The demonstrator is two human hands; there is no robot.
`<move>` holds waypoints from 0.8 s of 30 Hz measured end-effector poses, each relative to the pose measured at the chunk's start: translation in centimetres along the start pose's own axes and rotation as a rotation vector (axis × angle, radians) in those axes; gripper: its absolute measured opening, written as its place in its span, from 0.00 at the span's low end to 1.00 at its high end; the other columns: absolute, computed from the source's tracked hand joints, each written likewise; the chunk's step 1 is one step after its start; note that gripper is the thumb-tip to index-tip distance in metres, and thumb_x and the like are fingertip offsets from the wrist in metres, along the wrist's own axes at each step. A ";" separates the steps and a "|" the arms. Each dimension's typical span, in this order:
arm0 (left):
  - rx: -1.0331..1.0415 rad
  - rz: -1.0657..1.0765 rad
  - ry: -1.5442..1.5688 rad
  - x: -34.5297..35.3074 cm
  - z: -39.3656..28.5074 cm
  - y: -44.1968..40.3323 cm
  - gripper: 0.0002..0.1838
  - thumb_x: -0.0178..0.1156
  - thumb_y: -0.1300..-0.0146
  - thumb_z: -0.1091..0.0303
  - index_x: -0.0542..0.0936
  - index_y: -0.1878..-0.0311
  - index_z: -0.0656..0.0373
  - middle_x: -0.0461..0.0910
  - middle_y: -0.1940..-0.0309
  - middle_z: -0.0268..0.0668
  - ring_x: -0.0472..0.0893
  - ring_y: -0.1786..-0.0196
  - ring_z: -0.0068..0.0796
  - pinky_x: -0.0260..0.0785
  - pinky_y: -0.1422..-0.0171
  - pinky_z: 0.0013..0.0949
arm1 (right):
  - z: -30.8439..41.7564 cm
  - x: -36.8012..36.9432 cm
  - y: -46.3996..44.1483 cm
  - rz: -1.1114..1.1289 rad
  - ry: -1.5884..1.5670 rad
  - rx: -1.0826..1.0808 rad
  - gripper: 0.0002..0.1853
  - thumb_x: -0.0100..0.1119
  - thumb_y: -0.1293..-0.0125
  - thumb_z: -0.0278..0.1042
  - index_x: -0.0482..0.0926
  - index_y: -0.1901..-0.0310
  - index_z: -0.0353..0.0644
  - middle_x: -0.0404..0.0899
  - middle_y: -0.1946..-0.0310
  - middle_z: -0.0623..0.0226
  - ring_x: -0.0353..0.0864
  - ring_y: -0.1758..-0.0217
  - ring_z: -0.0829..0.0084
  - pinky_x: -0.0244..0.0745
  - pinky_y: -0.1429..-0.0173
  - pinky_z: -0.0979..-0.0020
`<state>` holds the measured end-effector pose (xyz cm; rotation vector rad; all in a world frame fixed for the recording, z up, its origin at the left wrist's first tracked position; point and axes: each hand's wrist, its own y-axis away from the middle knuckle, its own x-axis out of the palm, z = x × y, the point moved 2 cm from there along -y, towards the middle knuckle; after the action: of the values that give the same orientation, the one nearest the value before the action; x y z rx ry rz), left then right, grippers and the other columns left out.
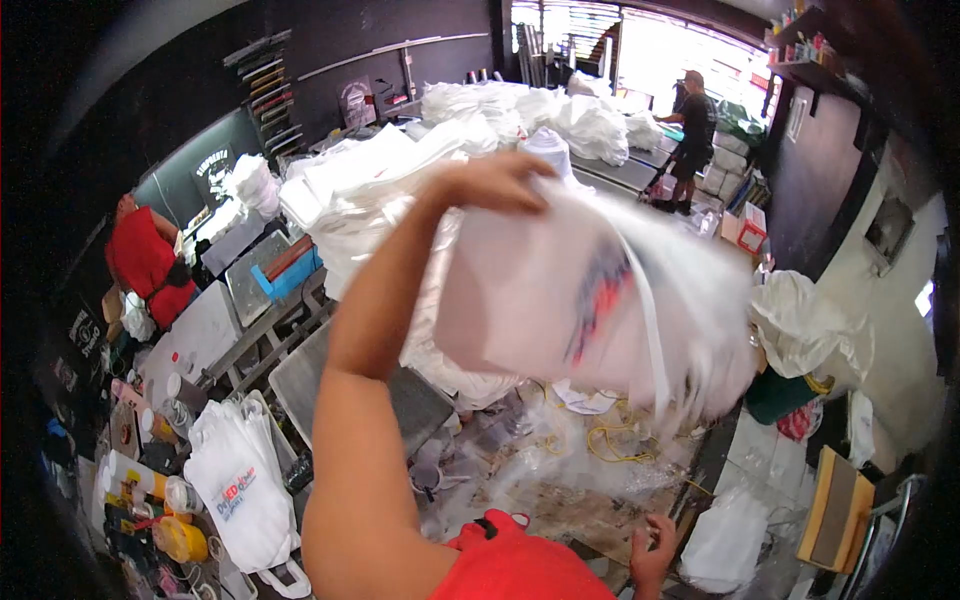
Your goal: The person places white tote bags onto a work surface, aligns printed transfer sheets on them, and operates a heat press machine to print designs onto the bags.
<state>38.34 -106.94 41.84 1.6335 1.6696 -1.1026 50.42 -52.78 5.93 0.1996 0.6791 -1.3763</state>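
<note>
My left hand (pixel 500 185) is raised in front of me, its fingers closed on the upper edge of a white bag (pixel 520 290). The bag is blurred by motion and spreads out to the right, with a blue and red print and a pale strap showing. My right hand (pixel 652 552) hangs low beside my red shirt, fingers loosely bent and apart, with nothing visible in it. Another white printed bag (pixel 240 490) lies at the lower left.
Large piles of white bags (pixel 390 180) cover the tables ahead. One person (pixel 692 130) stands at the back right; another in red (pixel 150 265) bends at the left. Tubs (pixel 180 540) crowd the lower left. Clear plastic and a yellow cord (pixel 610 440) litter the floor.
</note>
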 end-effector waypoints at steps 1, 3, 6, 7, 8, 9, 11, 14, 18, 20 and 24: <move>-0.213 -0.157 0.131 -4.0 0.0 2.6 0.33 0.71 0.45 0.59 0.77 0.36 0.63 0.82 0.46 0.47 0.83 0.46 0.36 0.75 0.39 0.36 | -0.2 -0.7 0.5 -0.056 0.103 0.015 0.13 0.64 0.34 0.29 0.78 0.49 0.40 0.80 0.55 0.64 0.79 0.54 0.69 0.74 0.52 0.69; -0.090 -0.415 0.339 -9.5 5.7 5.1 0.30 0.71 0.42 0.61 0.78 0.38 0.63 0.83 0.51 0.38 0.82 0.50 0.29 0.75 0.44 0.33 | -3.1 -1.3 1.4 -0.095 0.038 0.198 0.13 0.64 0.34 0.29 0.78 0.49 0.40 0.79 0.55 0.63 0.79 0.55 0.69 0.74 0.53 0.68; -0.064 -0.772 0.761 -11.3 8.1 9.4 0.26 0.64 0.36 0.66 0.73 0.37 0.66 0.82 0.52 0.42 0.84 0.52 0.32 0.79 0.48 0.35 | -13.5 -1.8 3.8 -0.101 0.006 0.390 0.13 0.63 0.33 0.30 0.78 0.48 0.39 0.78 0.56 0.63 0.78 0.57 0.68 0.75 0.54 0.65; -0.061 -0.868 0.821 -11.5 9.4 10.0 0.24 0.64 0.36 0.66 0.74 0.39 0.67 0.82 0.53 0.42 0.85 0.55 0.33 0.81 0.52 0.36 | -16.6 -1.6 4.6 -0.111 0.089 0.366 0.13 0.63 0.33 0.30 0.78 0.48 0.39 0.78 0.57 0.63 0.78 0.58 0.68 0.75 0.55 0.65; -0.057 -0.967 0.881 -11.6 11.9 10.5 0.23 0.63 0.36 0.67 0.75 0.41 0.67 0.82 0.53 0.43 0.85 0.58 0.35 0.83 0.56 0.38 | -19.1 -1.4 5.4 -0.122 0.173 0.338 0.13 0.63 0.33 0.30 0.78 0.48 0.38 0.77 0.58 0.62 0.77 0.58 0.69 0.75 0.56 0.64; -0.055 -0.971 0.877 -11.9 14.3 10.7 0.23 0.63 0.36 0.67 0.75 0.41 0.67 0.82 0.53 0.43 0.85 0.58 0.35 0.83 0.56 0.38 | -21.0 -1.1 6.1 -0.135 0.211 0.382 0.13 0.64 0.35 0.29 0.78 0.50 0.36 0.77 0.59 0.62 0.78 0.59 0.66 0.75 0.55 0.63; -0.153 -1.310 0.976 -12.3 19.3 11.0 0.24 0.67 0.39 0.68 0.72 0.42 0.62 0.81 0.54 0.41 0.85 0.60 0.37 0.81 0.61 0.38 | -26.1 -0.7 7.8 -0.081 0.287 0.433 0.12 0.64 0.35 0.30 0.79 0.52 0.37 0.77 0.60 0.60 0.78 0.59 0.64 0.75 0.54 0.61; -0.173 -1.633 1.091 -9.9 20.8 10.4 0.27 0.68 0.41 0.69 0.71 0.40 0.60 0.81 0.52 0.42 0.85 0.61 0.40 0.80 0.68 0.40 | -29.9 -1.4 12.5 -0.074 0.414 0.333 0.16 0.65 0.37 0.44 0.83 0.60 0.38 0.82 0.66 0.56 0.82 0.61 0.54 0.76 0.53 0.54; -0.532 -1.624 0.722 -7.3 19.0 10.7 0.27 0.67 0.44 0.72 0.73 0.40 0.65 0.80 0.48 0.44 0.85 0.59 0.41 0.81 0.69 0.41 | -28.1 -3.4 15.9 0.033 0.501 0.493 0.22 0.63 0.37 0.55 0.88 0.61 0.40 0.87 0.66 0.51 0.85 0.57 0.47 0.77 0.50 0.54; -0.722 -1.464 0.673 -7.2 21.7 11.1 0.20 0.63 0.44 0.71 0.79 0.48 0.71 0.83 0.53 0.46 0.87 0.63 0.40 0.81 0.66 0.42 | -29.7 -3.8 17.3 0.064 0.462 0.588 0.22 0.62 0.37 0.54 0.88 0.60 0.41 0.87 0.65 0.50 0.86 0.59 0.48 0.78 0.52 0.56; -1.146 -1.024 0.031 -7.7 17.0 12.4 0.20 0.58 0.40 0.60 0.83 0.59 0.72 0.87 0.63 0.53 0.89 0.65 0.45 0.81 0.52 0.38 | -38.4 -4.4 21.8 0.020 0.343 0.505 0.21 0.64 0.38 0.52 0.87 0.57 0.42 0.87 0.64 0.49 0.87 0.59 0.51 0.78 0.53 0.56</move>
<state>48.71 -126.32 37.49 0.0315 2.4894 -0.2429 58.28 -24.97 -27.72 0.8576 0.5943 -1.4902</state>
